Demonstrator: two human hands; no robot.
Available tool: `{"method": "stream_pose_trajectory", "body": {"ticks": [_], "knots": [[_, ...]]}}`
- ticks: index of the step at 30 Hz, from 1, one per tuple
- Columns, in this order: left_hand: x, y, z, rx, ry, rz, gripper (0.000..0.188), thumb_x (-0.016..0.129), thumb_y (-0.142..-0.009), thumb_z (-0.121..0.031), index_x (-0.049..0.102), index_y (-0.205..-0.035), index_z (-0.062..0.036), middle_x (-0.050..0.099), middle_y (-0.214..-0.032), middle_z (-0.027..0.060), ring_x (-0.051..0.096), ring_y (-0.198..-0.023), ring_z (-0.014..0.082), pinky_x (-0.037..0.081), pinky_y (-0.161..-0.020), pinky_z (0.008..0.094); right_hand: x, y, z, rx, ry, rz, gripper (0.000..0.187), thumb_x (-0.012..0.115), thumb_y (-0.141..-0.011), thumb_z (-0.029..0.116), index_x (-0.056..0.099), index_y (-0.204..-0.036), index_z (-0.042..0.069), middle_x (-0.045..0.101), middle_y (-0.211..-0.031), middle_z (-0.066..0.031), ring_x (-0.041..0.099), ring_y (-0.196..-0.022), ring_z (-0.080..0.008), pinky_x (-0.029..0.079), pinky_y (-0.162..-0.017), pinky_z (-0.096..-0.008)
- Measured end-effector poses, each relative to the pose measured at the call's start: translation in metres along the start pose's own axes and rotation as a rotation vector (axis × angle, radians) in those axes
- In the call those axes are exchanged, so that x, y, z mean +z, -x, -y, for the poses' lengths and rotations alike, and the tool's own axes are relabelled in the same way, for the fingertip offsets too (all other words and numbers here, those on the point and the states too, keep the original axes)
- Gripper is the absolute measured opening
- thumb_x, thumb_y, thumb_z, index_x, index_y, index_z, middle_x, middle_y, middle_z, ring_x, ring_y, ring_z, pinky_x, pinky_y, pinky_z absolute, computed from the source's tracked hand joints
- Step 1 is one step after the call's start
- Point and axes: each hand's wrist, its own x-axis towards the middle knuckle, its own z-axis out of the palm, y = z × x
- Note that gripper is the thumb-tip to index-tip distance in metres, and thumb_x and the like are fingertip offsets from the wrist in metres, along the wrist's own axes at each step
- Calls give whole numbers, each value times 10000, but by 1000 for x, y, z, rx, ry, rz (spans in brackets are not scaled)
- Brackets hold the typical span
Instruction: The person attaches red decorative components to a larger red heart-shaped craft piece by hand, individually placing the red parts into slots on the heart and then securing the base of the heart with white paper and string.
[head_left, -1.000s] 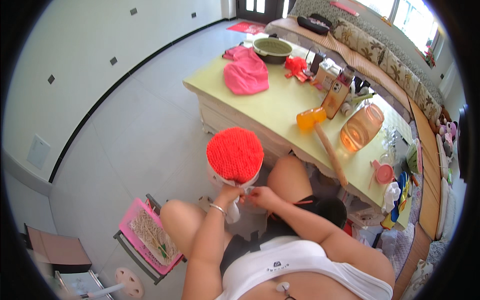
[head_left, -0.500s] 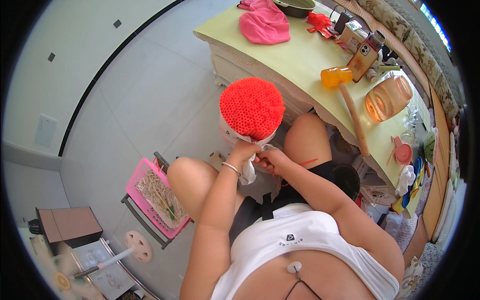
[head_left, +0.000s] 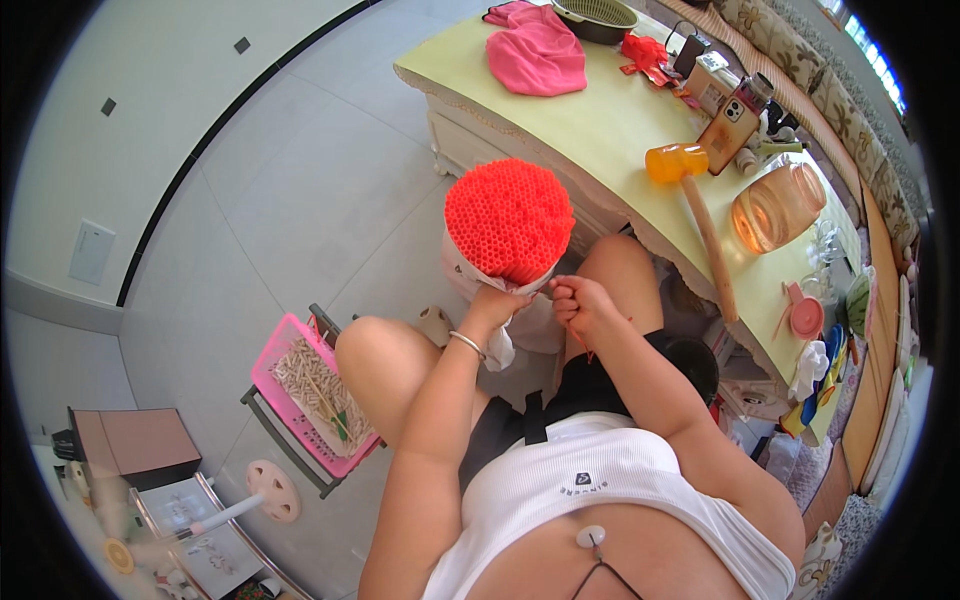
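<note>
A thick bundle of red straw-like tubes (head_left: pixel 510 215), open ends up, stands between my knees in a white plastic bag (head_left: pixel 462 272). My left hand (head_left: pixel 497 308) is closed on the bag's gathered edge at the near side of the bundle, and a loose white flap hangs below it. Just to the right, my right hand (head_left: pixel 582 303) is closed with its fingertips close to the bag's rim. A thin red strip (head_left: pixel 586 346) hangs from under this hand; its upper part is hidden by the fingers.
The yellow-topped table (head_left: pixel 620 130) at right holds a wooden-handled mallet (head_left: pixel 708 245), a jar of liquid (head_left: pixel 778 208), a propped phone (head_left: pixel 728 130) and a pink cloth (head_left: pixel 540 55). A pink basket (head_left: pixel 275 375) of small pale pieces stands left of my knee.
My right hand has drawn apart from my left, moving right and slightly up, and the red strip now dangles lower. The left hand keeps its hold on the bag.
</note>
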Motion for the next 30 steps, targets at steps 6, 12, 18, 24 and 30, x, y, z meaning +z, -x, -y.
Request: {"method": "stream_pose_trajectory", "body": {"ticks": [6, 12, 18, 24, 30], "knots": [[1, 0, 10, 102, -119, -182, 352, 866, -694, -200, 695, -934, -5, 685, -902, 60, 640, -787, 147, 494, -643, 315, 51, 57, -16, -349, 135, 83, 180, 469, -998, 141, 594, -964, 16, 500, -660, 15, 320, -448, -58, 212, -399, -216], [20, 7, -3, -32, -219, -340, 345, 847, -720, -234, 681, -915, -3, 683, -851, 64, 636, -772, 158, 497, -662, 330, 99, 64, -36, -732, 481, 195, 190, 512, -983, 114, 605, -1061, -33, 588, -740, -45, 556, -629, -138, 452, -563, -264], [28, -6, 20, 144, -78, -456, 274, 834, -736, -218, 666, -833, -24, 658, -774, 50, 611, -705, 151, 469, -621, 323, 115, -28, -103, -1276, 1620, -156, 290, 651, -853, 137, 615, -1092, -23, 645, -760, -106, 646, -702, -249, 509, -645, -325], [30, -18, 22, 238, 45, -467, 230, 821, -752, -202, 652, -752, -45, 633, -697, 36, 586, -639, 145, 442, -580, 317, 158, -46, -86, -1277, 3106, 253, 148, 631, -840, 198, 735, -879, 101, 699, -812, -82, 693, -785, -243, 509, -624, -372], [30, -17, 14, -36, 289, -305, 252, 810, -750, -144, 588, -637, -112, 540, -560, -9, 462, -461, 113, 342, -472, 275, 168, -51, -125, -757, 2639, 285, 209, 635, -849, 230, 769, -944, 101, 714, -972, -59, 652, -898, -267, 492, -883, -438]]}}
